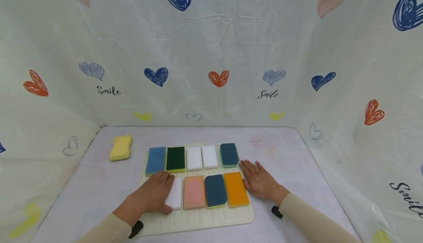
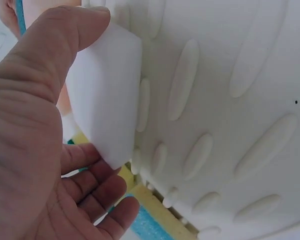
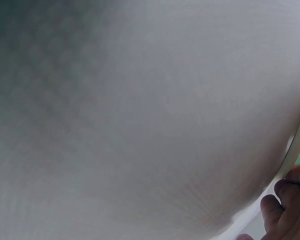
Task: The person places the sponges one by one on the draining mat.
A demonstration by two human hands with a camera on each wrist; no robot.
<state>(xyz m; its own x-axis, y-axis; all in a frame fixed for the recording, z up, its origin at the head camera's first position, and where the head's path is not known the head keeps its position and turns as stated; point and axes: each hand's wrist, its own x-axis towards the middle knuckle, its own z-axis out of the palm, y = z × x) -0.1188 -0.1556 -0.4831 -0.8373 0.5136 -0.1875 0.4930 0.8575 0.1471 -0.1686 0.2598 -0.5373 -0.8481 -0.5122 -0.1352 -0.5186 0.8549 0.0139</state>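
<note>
In the head view my left hand (image 1: 153, 193) grips a white sponge (image 1: 175, 193) at the left end of the front row on a cream ribbed tray (image 1: 228, 218). The left wrist view has the thumb at one end of this white sponge (image 2: 107, 92) and fingertips at the other. To its right lie a pink sponge (image 1: 194, 192), a dark blue sponge (image 1: 216, 191) and an orange sponge (image 1: 236, 189). My right hand (image 1: 261, 180) rests at the tray's right edge with fingers extended, beside the orange sponge. Only its fingers (image 3: 285, 205) show in the right wrist view's corner.
The back row on the tray has a blue sponge (image 1: 155, 160), a dark green one (image 1: 175, 159), two white ones and a teal one (image 1: 229, 155). A yellow sponge (image 1: 120, 148) lies apart at the table's back left. Heart-printed sheets surround the table.
</note>
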